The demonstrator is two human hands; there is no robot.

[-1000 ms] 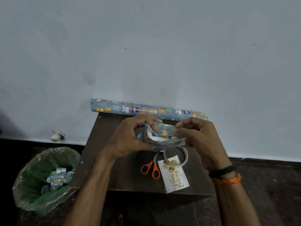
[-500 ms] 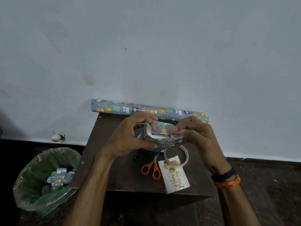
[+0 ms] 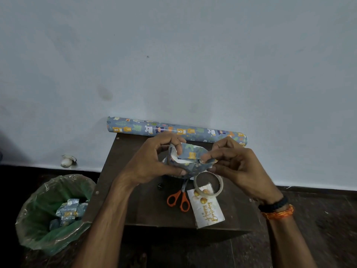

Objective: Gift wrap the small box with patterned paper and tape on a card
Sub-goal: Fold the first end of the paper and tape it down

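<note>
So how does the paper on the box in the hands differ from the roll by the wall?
The paper on the box is cut, creased and loosely folded, white underside showing; the roll is a tight, smooth tube. The box paper is held above the table by the left hand and right hand; the roll lies untouched along the far edge. Both share the blue animal print.

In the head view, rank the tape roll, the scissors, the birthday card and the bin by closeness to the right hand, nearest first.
From the right hand:
1. Tape roll, on the table just below the hand's fingers.
2. Birthday card, lower, partly under the tape roll.
3. Scissors, to the left of the card; close to the card's rank, hard to separate.
4. Bin, on the floor far left of the table.
</note>
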